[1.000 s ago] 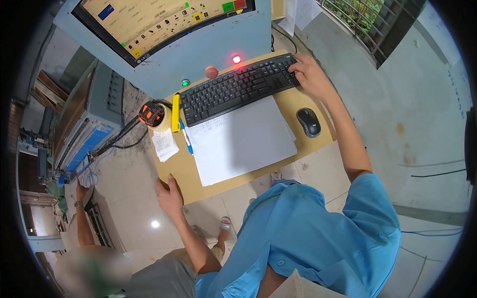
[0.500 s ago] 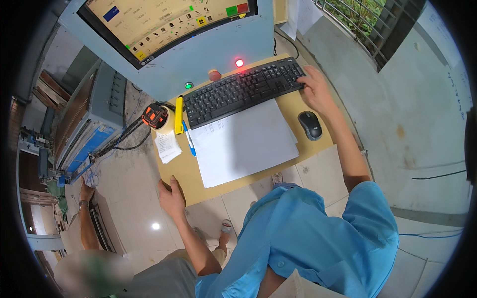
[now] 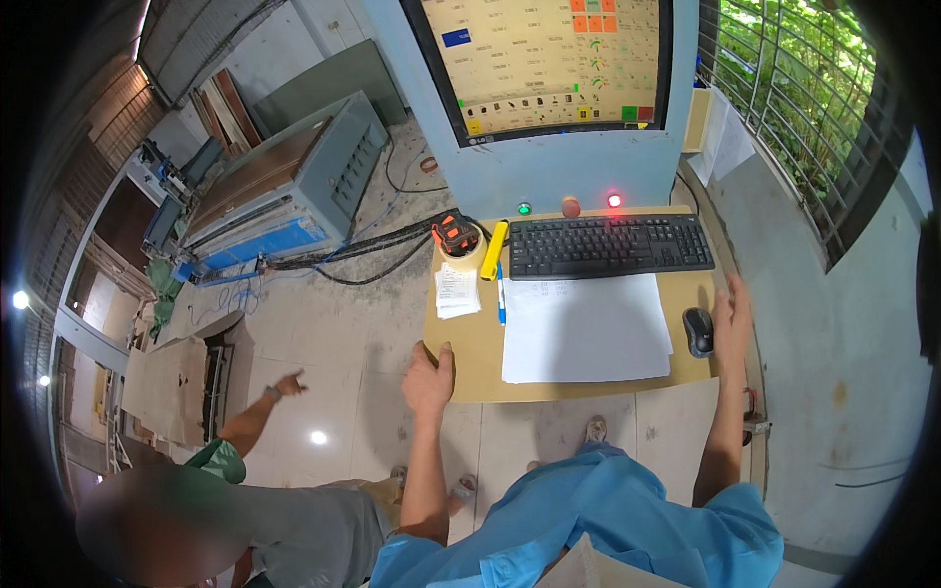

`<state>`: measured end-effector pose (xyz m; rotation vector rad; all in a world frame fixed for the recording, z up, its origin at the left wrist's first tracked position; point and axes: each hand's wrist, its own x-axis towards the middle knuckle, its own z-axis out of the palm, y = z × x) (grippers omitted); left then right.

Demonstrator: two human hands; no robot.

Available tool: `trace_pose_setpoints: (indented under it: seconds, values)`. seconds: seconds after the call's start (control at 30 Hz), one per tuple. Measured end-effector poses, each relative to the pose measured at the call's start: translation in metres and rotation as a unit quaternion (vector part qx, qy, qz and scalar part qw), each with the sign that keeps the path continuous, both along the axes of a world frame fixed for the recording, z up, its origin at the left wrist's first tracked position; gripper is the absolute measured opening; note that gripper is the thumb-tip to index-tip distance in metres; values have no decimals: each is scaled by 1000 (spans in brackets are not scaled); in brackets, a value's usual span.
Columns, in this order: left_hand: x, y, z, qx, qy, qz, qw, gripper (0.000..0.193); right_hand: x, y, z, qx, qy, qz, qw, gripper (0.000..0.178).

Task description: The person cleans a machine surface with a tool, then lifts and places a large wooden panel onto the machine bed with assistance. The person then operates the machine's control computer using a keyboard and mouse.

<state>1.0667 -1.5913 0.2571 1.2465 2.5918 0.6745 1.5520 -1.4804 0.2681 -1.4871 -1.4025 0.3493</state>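
Observation:
At the near left corner of a tan tabletop (image 3: 466,363), my left hand (image 3: 428,382) grips the edge, its thumb on top and its fingers curled at the side. My right hand (image 3: 731,318) is by the right edge, fingers stretched out, just right of a black computer mouse (image 3: 698,333) and apart from it. A black keyboard (image 3: 608,245) lies along the back. White paper sheets (image 3: 588,338) with some handwriting lie in front of it. Left of them are a blue-and-white pen (image 3: 501,294), a yellow utility knife (image 3: 494,251) and small printed slips (image 3: 457,291).
An orange-and-black tape measure (image 3: 455,233) sits on a tape roll (image 3: 469,261). Behind stands a blue cabinet with a lit screen (image 3: 539,69) and buttons. A co-worker (image 3: 294,529) is at my left, arm extended. A large machine (image 3: 284,186) stands far left; a barred window (image 3: 794,108) is at right.
My right hand has left the keyboard's right end and come back beside the mouse. The view has swung left and up. The co-worker's hand has moved nearer the tabletop.

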Motion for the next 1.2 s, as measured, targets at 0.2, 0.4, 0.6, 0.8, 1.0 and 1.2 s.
trace_pose_setpoints:
  seconds: [0.2,0.4,0.6,0.8,1.0,1.2]
  values:
    - [-3,-1,-3,24,-18,-19,999,59,-37,-40,-27,-4,-79,-21,997,57]
    - [-7,-3,-6,18,-18,-31,999,56,-37,-32,-43,17,-218,-39,975,55]
    - [-10,-2,-9,38,-40,-34,998,56,-42,-42,-48,11,-217,-31,976,47]
    - [-8,-2,-16,56,-33,-26,998,56,-47,-44,-48,16,-214,-39,976,41]
    - [-7,-1,-15,66,-15,-37,997,56,-47,-49,-48,22,-208,-103,973,39]
    - [-8,-2,-14,57,-8,-37,998,59,-48,-48,-48,25,-191,-84,978,40]
